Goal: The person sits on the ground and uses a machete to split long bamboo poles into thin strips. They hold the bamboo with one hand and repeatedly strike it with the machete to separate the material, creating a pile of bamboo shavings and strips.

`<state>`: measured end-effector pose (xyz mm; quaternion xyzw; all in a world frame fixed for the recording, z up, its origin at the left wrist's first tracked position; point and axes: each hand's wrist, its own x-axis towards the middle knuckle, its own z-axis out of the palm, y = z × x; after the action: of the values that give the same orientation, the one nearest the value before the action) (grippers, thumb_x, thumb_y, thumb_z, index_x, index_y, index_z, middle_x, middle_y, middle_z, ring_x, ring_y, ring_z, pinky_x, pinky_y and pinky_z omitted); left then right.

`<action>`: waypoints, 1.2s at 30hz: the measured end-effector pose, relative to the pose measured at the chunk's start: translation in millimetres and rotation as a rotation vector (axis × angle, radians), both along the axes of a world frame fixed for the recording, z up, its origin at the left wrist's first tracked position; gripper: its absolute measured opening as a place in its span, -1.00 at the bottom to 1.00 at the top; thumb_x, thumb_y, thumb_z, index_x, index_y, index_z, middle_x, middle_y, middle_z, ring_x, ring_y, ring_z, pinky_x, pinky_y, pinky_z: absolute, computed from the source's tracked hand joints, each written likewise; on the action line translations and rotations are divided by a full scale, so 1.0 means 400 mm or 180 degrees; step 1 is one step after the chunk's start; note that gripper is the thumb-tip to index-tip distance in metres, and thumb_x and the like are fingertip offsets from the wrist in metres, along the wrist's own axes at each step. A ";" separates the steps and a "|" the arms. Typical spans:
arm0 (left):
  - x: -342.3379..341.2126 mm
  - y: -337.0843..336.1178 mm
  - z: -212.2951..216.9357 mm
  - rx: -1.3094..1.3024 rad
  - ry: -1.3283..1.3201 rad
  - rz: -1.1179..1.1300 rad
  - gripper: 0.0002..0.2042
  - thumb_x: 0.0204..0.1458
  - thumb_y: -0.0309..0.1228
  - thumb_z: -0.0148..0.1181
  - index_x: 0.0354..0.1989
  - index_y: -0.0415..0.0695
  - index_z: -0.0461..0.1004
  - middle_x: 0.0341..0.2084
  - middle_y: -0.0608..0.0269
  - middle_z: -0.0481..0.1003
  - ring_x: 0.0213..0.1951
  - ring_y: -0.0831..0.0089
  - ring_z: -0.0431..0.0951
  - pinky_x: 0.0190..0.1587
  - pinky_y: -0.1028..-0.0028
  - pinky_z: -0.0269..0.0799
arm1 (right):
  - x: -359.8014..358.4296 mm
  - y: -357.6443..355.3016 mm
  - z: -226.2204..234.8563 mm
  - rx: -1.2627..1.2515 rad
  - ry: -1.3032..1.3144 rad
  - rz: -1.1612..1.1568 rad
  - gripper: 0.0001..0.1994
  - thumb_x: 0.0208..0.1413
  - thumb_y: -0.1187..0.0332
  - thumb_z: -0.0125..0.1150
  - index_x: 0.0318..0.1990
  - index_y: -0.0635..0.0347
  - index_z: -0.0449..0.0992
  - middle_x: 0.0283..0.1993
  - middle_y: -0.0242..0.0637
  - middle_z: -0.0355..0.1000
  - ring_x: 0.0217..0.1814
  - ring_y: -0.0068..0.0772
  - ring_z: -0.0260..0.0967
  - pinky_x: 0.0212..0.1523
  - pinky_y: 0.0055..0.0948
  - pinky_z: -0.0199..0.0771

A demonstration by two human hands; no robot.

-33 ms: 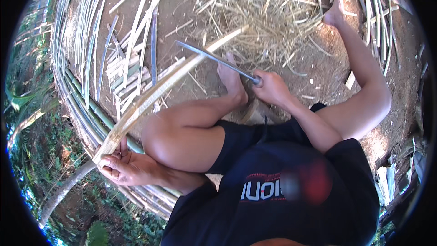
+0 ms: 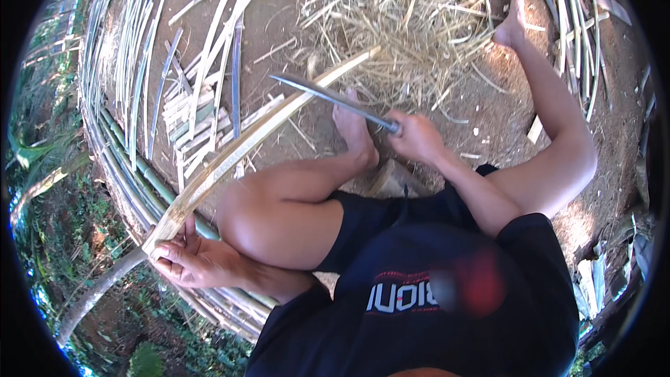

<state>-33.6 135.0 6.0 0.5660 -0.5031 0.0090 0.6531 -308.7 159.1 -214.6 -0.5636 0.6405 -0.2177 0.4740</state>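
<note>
My left hand (image 2: 199,262) grips the near end of a long pale bamboo strip (image 2: 244,146), low at the left beside my bent knee. The strip runs up and to the right toward a heap of shavings. My right hand (image 2: 419,136) is closed on the handle of a long knife (image 2: 328,96). Its grey blade points left and lies across the strip just above my bare left foot (image 2: 352,129).
A heap of dry bamboo shavings (image 2: 405,21) covers the dirt ahead. Cut strips (image 2: 195,98) lie stacked at the left, ringed by long green and pale bamboo poles (image 2: 125,167). My right leg stretches to a bare foot (image 2: 513,24). More poles lie at the far right (image 2: 579,0).
</note>
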 end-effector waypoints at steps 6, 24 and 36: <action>0.011 0.021 0.008 0.0044 0.0076 -0.0017 -0.73 0.22 -0.37 0.06 -0.31 -0.41 0.30 -0.52 -0.12 0.49 -0.42 0.24 0.62 -0.33 0.42 0.70 | 0.018 0.013 0.064 -0.0233 -0.0260 0.0192 -0.92 -0.04 0.43 0.10 -0.39 0.21 0.41 -0.59 -0.04 0.41 -0.54 0.05 0.44 -0.45 -0.10 0.45; -0.019 -0.012 0.014 0.0217 -0.0023 0.0283 -0.74 0.19 -0.31 0.05 -0.10 -0.27 0.37 -0.31 0.05 0.45 -0.30 0.29 0.52 -0.35 0.42 0.52 | -0.034 -0.028 -0.155 0.0964 0.0185 -0.0513 -0.74 0.06 0.36 -0.02 -0.17 0.25 0.53 -0.37 0.08 0.51 -0.28 -0.03 0.53 -0.19 -0.06 0.51; 0.026 -0.021 -0.003 0.0090 0.0012 0.0352 -0.67 0.22 -0.38 0.04 -0.11 -0.52 0.32 -0.33 -0.25 0.50 -0.41 0.21 0.63 -0.32 0.47 0.68 | -0.160 -0.070 -0.345 0.1330 0.0525 -0.0538 -0.74 -0.01 0.33 0.07 -0.32 0.39 0.53 -0.44 0.13 0.49 -0.38 0.05 0.51 -0.29 -0.09 0.50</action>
<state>-23.4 126.5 5.0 0.6021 -0.4699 0.0369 0.6444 -372.8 131.1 -352.6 -0.4136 0.7531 -0.0726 0.5066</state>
